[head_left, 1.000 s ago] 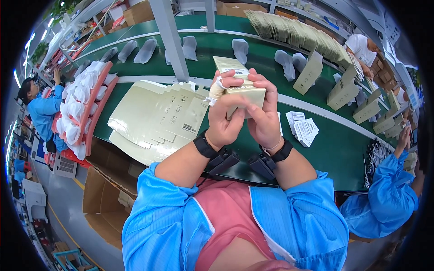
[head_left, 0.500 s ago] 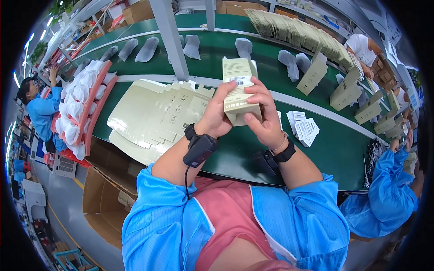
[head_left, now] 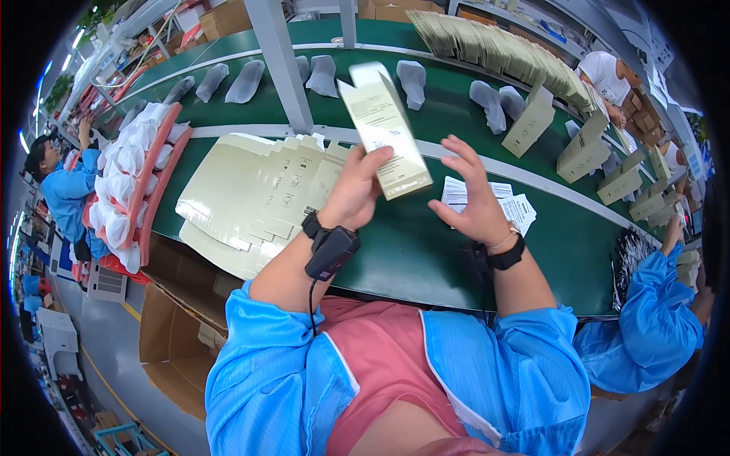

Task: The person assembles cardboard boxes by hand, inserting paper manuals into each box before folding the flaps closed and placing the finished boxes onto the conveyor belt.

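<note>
My left hand (head_left: 355, 188) is wrapped around a cream cardboard box (head_left: 384, 125) with small print on its faces. The box leans, its far end showing raised flaps and its closed end toward me. Off the box, to its right, my right hand (head_left: 477, 199) is empty with its fingers spread. Just beyond and under that hand lie white printed leaflets (head_left: 517, 210) on the green bench. A fanned stack of flat cream cartons (head_left: 243, 194) rests to the left of my left hand.
Grey-wrapped items (head_left: 411, 83) line the green conveyor (head_left: 289, 106) ahead. Upright cream boxes (head_left: 530, 121) stand at the right, behind them a long row of flat cartons (head_left: 494, 53). Pink trays (head_left: 156, 178) hold white-wrapped pieces at left. Co-workers in blue (head_left: 646, 311) sit on both sides.
My right hand has let go of the box and moved right, its fingers opening. The box, now in my left hand alone, has tilted with its far end up and left.
</note>
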`<state>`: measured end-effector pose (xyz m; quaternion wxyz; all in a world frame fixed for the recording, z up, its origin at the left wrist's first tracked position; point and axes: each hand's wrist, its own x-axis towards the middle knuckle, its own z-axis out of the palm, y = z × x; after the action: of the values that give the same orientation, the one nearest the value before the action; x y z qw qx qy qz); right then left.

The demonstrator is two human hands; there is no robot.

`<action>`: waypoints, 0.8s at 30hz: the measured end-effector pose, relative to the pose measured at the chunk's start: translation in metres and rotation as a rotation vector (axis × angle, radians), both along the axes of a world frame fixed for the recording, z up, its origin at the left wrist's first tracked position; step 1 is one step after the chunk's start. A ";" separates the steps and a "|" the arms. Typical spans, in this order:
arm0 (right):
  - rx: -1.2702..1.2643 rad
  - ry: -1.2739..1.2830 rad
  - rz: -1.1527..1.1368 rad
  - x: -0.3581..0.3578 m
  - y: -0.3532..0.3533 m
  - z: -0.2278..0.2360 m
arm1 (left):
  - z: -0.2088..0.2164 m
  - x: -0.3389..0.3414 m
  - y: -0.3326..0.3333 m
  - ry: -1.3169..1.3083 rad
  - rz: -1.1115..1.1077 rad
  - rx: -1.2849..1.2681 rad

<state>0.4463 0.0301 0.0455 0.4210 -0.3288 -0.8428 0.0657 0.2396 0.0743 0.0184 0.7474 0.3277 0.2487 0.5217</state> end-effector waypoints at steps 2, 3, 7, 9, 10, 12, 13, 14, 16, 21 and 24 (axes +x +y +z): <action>-0.003 -0.061 -0.095 0.016 -0.005 -0.006 | -0.007 -0.015 0.006 0.064 0.093 0.052; -0.087 -0.194 -0.119 0.025 -0.006 -0.013 | -0.009 -0.025 0.008 0.121 0.137 0.049; -0.327 -0.458 -0.145 0.064 -0.003 -0.046 | -0.011 -0.037 0.009 0.232 0.200 0.050; -0.465 -0.448 -0.086 0.076 0.005 -0.058 | -0.010 -0.037 0.006 0.230 0.171 0.064; -0.464 -0.448 -0.087 0.080 0.008 -0.058 | -0.009 -0.036 0.005 0.230 0.172 0.065; -0.524 -0.476 -0.081 0.088 0.015 -0.057 | -0.007 -0.031 0.002 0.236 0.126 0.058; -0.554 -0.489 -0.079 0.091 0.016 -0.057 | -0.006 -0.028 0.000 0.238 0.102 0.055; -0.552 -0.489 -0.077 0.086 0.015 -0.051 | -0.007 -0.027 -0.002 0.238 0.105 0.056; -0.264 -0.255 -0.170 0.070 0.010 -0.029 | -0.012 -0.024 -0.005 0.272 0.047 0.087; 0.319 0.294 -0.231 0.057 0.004 0.023 | -0.004 -0.018 -0.018 0.425 -0.174 0.284; 0.489 0.177 -0.131 0.052 0.018 0.050 | -0.004 -0.014 -0.023 0.510 -0.174 0.396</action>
<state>0.4986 0.0483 0.0960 0.5632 -0.2641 -0.7706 -0.1385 0.2257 0.0515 0.0142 0.6245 0.6067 0.2926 0.3954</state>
